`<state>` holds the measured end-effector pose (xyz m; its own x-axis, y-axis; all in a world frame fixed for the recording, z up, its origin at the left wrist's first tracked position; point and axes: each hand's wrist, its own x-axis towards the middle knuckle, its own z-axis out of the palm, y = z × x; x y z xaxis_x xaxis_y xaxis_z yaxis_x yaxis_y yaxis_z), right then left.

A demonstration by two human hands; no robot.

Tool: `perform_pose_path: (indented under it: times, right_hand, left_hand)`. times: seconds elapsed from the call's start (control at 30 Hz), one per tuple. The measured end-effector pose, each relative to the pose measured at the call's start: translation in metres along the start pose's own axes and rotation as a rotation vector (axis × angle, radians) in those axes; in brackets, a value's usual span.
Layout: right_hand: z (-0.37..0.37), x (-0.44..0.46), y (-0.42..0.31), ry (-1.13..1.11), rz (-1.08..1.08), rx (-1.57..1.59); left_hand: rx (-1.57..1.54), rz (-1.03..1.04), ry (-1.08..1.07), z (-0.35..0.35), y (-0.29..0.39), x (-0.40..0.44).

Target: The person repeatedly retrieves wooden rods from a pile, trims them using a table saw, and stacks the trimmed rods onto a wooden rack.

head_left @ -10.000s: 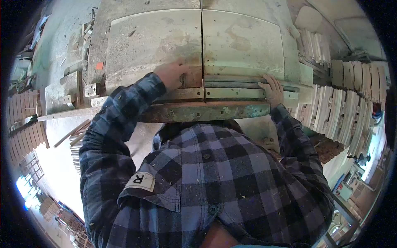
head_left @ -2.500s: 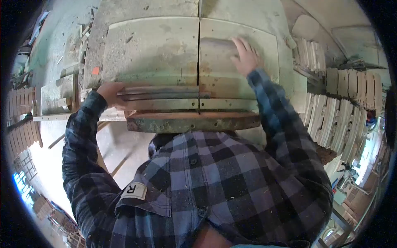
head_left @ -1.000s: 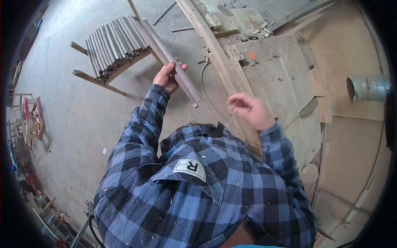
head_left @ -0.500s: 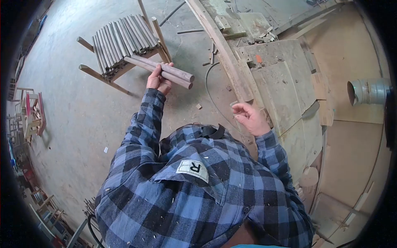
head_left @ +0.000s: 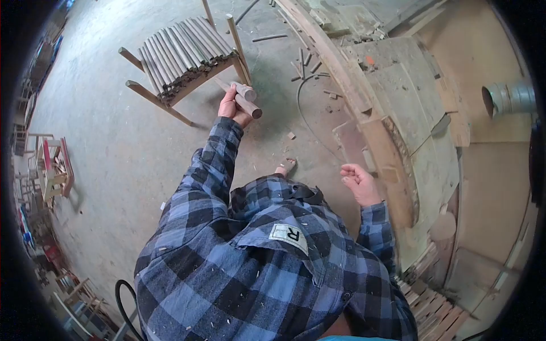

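Observation:
Two round wooden dowels (head_left: pixel 248 105) are gripped in my left hand (head_left: pixel 228 106), their cut ends pointing toward me and to the right. The hand is closed around them, in front of the wooden frame (head_left: pixel 202 78). A row of similar dowels (head_left: pixel 182 51) lies side by side across that frame, which has upright posts. My right hand (head_left: pixel 362 185) hangs beside the curved edge of the wooden workbench (head_left: pixel 392 165). Its fingers are loosely curled with the thumb a little apart, and I see nothing held in them.
Short offcuts (head_left: pixel 304 62) and a thin cable (head_left: pixel 300 102) lie on the floor near the bench. A metal duct (head_left: pixel 509 99) juts in at the right. Small wooden furniture frames (head_left: pixel 54 167) stand at the left. My foot (head_left: pixel 287 165) shows below.
The dowels have turned so their ends point more toward me, and my left hand keeps hold of them. The view has shifted, and my right hand appears lower beside the bench.

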<state>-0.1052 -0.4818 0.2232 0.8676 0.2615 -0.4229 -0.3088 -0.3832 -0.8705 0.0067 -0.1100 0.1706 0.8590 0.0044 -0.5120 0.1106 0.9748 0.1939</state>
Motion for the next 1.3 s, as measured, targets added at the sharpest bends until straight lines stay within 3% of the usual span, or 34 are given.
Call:
perform_pose_path:
  times: [0.17, 0.23, 0.27, 0.33, 0.47, 0.57, 0.7, 0.77, 0.8, 0.87, 0.9, 1.0, 1.03, 1.1, 1.13, 1.23, 1.3]
  right_hand:
    - [0.049, -0.053, 0.081, 0.103, 0.14, 0.084]
    - [0.068, -0.078, 0.131, 0.151, 0.081, 0.023]
    - [0.075, -0.094, 0.163, 0.161, 0.216, -0.049]
    - [0.099, -0.121, 0.146, 0.151, 0.361, -0.269]
    - [0.12, -0.124, 0.182, 0.12, 0.487, -0.233]
    - [0.13, -0.097, 0.188, 0.09, 0.554, -0.234]
    - [0.15, -0.019, 0.16, 0.045, 0.573, -0.238]
    - [0.153, 0.029, 0.135, 0.035, 0.556, -0.232]
    - [0.153, 0.057, 0.115, 0.04, 0.539, -0.221]
    - [0.145, 0.119, 0.063, 0.083, 0.489, -0.16]
    - [0.14, 0.151, 0.031, 0.122, 0.454, -0.105]
    - [0.142, 0.237, -0.077, 0.27, 0.248, 0.032]
    - [0.148, 0.254, -0.106, 0.281, 0.121, 0.05]
    - [0.159, 0.271, -0.133, 0.198, 0.123, 0.097]
    - [0.165, 0.275, -0.139, 0.159, 0.123, 0.123]
    - [0.19, 0.265, -0.092, 0.063, 0.352, 0.087]
    - [0.201, 0.234, -0.047, -0.059, 0.303, -0.292]
  left_hand:
    - [0.185, -0.069, 0.115, -0.028, 0.003, -0.019]
    - [0.344, -0.042, 0.236, -0.041, 0.005, -0.02]
    - [0.426, -0.031, 0.251, -0.049, 0.01, -0.02]
    - [0.574, 0.016, 0.29, -0.056, 0.026, -0.02]
    - [0.725, 0.216, 0.282, -0.105, 0.079, 0.032]
    - [0.772, 0.249, 0.39, -0.106, 0.142, 0.048]
    - [0.909, 0.399, 0.552, -0.163, 0.247, 0.122]
    - [1.086, 0.26, 0.675, -0.148, 0.303, 0.134]
    - [1.216, 0.298, 0.697, -0.157, 0.327, 0.148]
    - [1.438, 0.262, 0.626, -0.219, 0.382, 0.209]
    - [1.246, 0.143, 0.711, -0.185, 0.4, 0.202]
    - [1.225, 0.272, 1.125, -0.132, 0.425, 0.199]
    - [1.325, 0.202, 1.19, -0.144, 0.43, 0.209]
    - [1.523, 0.056, 1.311, -0.171, 0.435, 0.23]
    - [1.441, -0.005, 1.28, -0.18, 0.432, 0.233]
    - [1.463, 0.1, 1.277, -0.185, 0.408, 0.227]
    - [1.483, 0.144, 1.238, -0.176, 0.398, 0.218]
